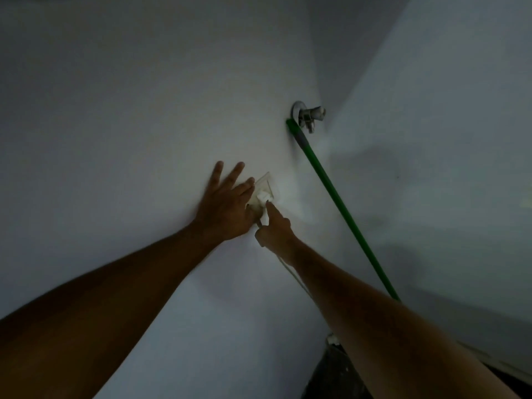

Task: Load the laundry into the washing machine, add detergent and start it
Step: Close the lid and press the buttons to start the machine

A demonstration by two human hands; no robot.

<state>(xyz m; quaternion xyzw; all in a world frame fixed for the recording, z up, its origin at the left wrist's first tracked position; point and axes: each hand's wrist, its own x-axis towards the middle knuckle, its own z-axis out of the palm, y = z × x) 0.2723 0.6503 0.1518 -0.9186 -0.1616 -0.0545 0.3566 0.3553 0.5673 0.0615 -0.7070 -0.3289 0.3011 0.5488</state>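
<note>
A white wall socket sits on the pale wall with a white plug in it. A white cord runs down from the plug along my right forearm. My left hand lies flat on the wall beside the socket, fingers straight and spread, fingertips touching the socket's left edge. My right hand is below the plug with its index finger stretched up to the plug; the other fingers curl around the cord. The washing machine and the laundry are out of view.
A chrome water tap sticks out of the wall at the upper right. A green pole leans from beside the tap down to the right. The room corner lies just right of the tap. A dark object shows at the bottom edge.
</note>
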